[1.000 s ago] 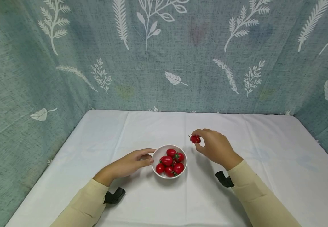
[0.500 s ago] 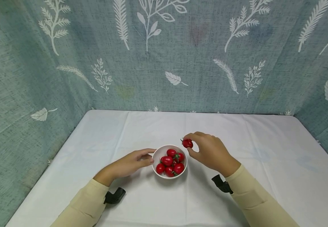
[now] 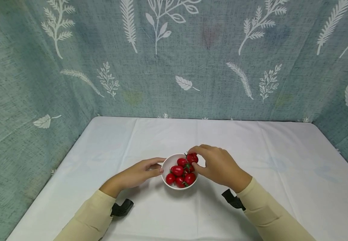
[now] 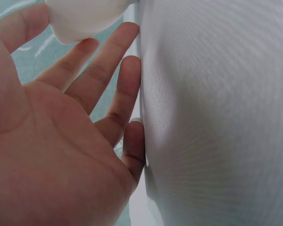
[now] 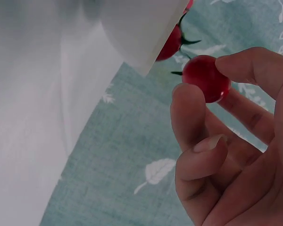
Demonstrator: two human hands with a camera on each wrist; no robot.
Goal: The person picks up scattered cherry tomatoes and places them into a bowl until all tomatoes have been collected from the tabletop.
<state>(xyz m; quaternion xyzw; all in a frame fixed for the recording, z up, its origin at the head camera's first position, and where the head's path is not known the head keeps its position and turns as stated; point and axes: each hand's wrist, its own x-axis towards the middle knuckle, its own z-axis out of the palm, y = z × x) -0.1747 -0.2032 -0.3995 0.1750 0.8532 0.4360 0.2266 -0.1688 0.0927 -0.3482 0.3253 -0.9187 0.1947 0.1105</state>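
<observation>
A white bowl (image 3: 168, 163) stands mid-table, holding several red cherry tomatoes (image 3: 177, 171) with green stems. My right hand (image 3: 222, 167) pinches another cherry tomato (image 5: 203, 77) between thumb and fingertips, close over the bowl's far right rim. In the right wrist view, its green stem points toward the bowl. At the bowl's left side is my left hand (image 3: 136, 174), its thumb and forefinger against the outer wall. The left wrist view shows the other fingers of this hand (image 4: 56, 141) extended and spread, with the little-finger side along the cloth.
White cloth (image 3: 149, 214) covers the table. Blue-green curtains (image 3: 161, 83) with white leaf prints hang behind it and at both sides. A black strap or mount (image 3: 122, 207) sits at the left wrist, and a similar one (image 3: 233, 199) at the right.
My right hand has moved left and slightly nearer, bringing the pinched cherry tomato from beyond the bowl's right side to over its rim. The left hand and the bowl have stayed put.
</observation>
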